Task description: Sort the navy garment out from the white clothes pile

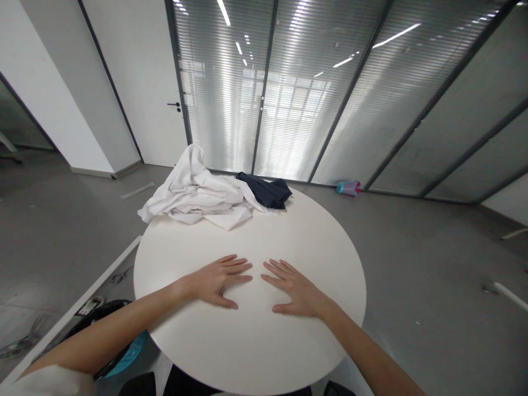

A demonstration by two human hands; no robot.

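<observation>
Both my hands rest on a round white table (247,346). My left hand (218,279) lies palm down with its fingers spread, holding nothing. Mirroring it a short gap away, my right hand (292,289) is also flat, fingers apart and nothing in them. Beyond the hands, at the table's far left edge, a crumpled white cloth (202,192) is heaped, part of it hanging over the rim. A dark navy piece of fabric (266,190) lies against its right side; what garments these are, I cannot tell.
A blue and pink basket-like container (348,188) lies on the floor by the glass partition (289,110). Below my left arm stands a bin with a black bag (111,319), near cables and a white floor-level bar (74,313). A white door (144,82) is at back left.
</observation>
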